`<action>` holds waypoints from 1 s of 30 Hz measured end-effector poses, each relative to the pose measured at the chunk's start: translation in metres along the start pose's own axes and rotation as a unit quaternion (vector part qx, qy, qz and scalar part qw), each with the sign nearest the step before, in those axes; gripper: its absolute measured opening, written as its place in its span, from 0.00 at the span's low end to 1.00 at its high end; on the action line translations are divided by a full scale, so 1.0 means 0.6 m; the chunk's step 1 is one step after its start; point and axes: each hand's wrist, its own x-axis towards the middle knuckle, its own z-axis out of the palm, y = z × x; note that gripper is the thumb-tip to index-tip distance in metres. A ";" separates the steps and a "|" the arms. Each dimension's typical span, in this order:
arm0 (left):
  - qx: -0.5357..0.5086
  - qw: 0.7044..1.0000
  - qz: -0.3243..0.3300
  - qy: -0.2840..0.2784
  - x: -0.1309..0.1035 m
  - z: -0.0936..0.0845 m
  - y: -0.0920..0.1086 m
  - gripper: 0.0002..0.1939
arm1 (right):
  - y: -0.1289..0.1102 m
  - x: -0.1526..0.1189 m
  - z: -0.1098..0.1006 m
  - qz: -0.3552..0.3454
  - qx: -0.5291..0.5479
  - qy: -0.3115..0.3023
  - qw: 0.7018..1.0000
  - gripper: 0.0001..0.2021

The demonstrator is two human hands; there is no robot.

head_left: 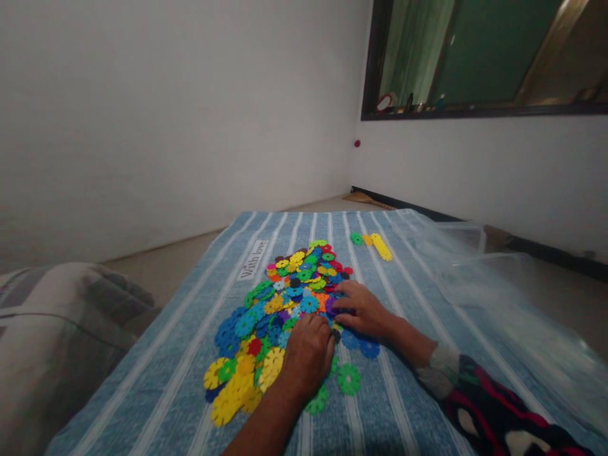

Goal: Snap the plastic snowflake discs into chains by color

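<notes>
A heap of colourful notched plastic discs [266,316], like snowflake building discs, spreads down the middle of a striped blue cloth [403,405]. My left hand [310,348] rests palm down on the near right part of this heap. Its fingers bend down among the discs, and their tips are hidden. At the heap's right edge, my right hand [363,309] reaches in from the right with its fingers somewhat apart, touching discs near a purple one [330,306]. Close to the hands lie a loose green disc [349,379] and a blue disc [369,348].
Farther back are a green disc [356,239], an orange piece [367,240] and a yellow row of discs [381,247]. A "With love" label [253,260] lies left of the heap. Clear plastic containers [494,269] stand at the right. A fabric-covered object [61,342] is at the left.
</notes>
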 end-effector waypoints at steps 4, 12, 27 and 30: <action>0.006 1.000 -0.011 -0.024 0.002 -0.006 0.003 0.04 | 0.002 -0.013 0.009 -0.046 0.008 -0.015 0.999 0.10; 0.002 0.999 -0.010 -0.051 0.002 -0.005 0.006 0.06 | 0.014 -0.019 0.010 -0.030 0.010 0.011 0.999 0.07; -0.010 1.000 0.015 -0.012 0.002 -0.002 0.003 0.05 | -0.013 -0.012 0.001 -0.068 0.017 0.000 0.998 0.09; -0.010 1.000 0.018 -0.002 0.001 0.000 0.001 0.06 | -0.018 -0.011 -0.001 -0.067 0.009 0.005 0.998 0.06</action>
